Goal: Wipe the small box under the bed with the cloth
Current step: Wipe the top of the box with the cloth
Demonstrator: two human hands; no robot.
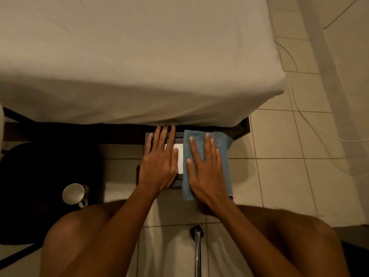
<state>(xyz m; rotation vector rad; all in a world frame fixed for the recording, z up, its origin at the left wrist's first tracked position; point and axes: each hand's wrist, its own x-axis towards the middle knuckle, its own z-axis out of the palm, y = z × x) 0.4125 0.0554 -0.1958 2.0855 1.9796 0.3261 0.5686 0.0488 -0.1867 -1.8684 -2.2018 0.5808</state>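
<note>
A small dark box (179, 136) with a white panel on its lid lies on the tiled floor, half under the edge of the bed (139, 66). My left hand (159, 162) rests flat on the left part of the lid, fingers spread. A folded blue cloth (225, 154) covers the box's right part and hangs over its right side. My right hand (205, 166) presses flat on the cloth, fingers apart. Most of the box is hidden by my hands and the cloth.
A white mug (74, 193) lies on its side on a dark mat (40, 186) to the left. My knees frame the bottom of the view, with a metal rod (197, 252) between them. White cables (303, 116) trail over the tiles at right. The dark bed frame (241, 128) ends just right of the box.
</note>
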